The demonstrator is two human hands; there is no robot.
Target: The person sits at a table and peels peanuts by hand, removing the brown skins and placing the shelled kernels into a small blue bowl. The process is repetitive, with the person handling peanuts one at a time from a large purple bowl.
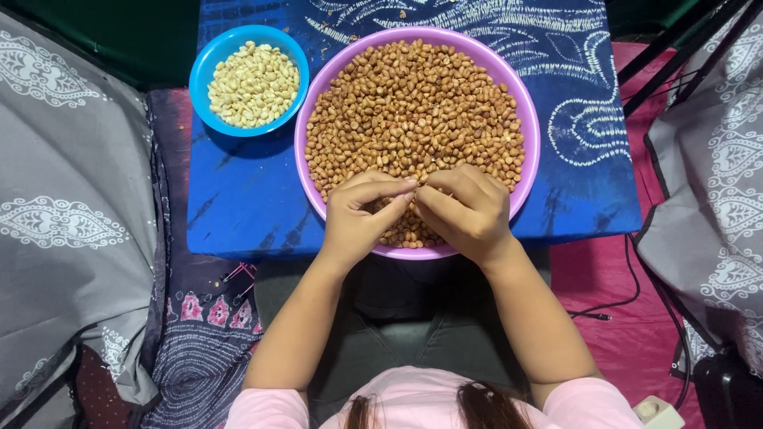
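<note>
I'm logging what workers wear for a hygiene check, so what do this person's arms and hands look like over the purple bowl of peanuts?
Both arms are bare from the short pale pink sleeves of a T-shirt down to the fingers. The left hand and right hand wear no gloves, and no rings, watch or bracelets show. The fingernails look short and unpainted. No markings are visible on either arm.

A low table covered with a blue cloth with white batik patterning point(238, 206) carries two bowls. A large round purple plastic bowl point(524, 171), heaped with brown-skinned peanuts point(413, 103), overhangs the near edge. A smaller round blue plastic bowl point(208, 59), holding pale skinned peanuts point(254, 83), sits at the far left corner, just beside the purple one.
</note>
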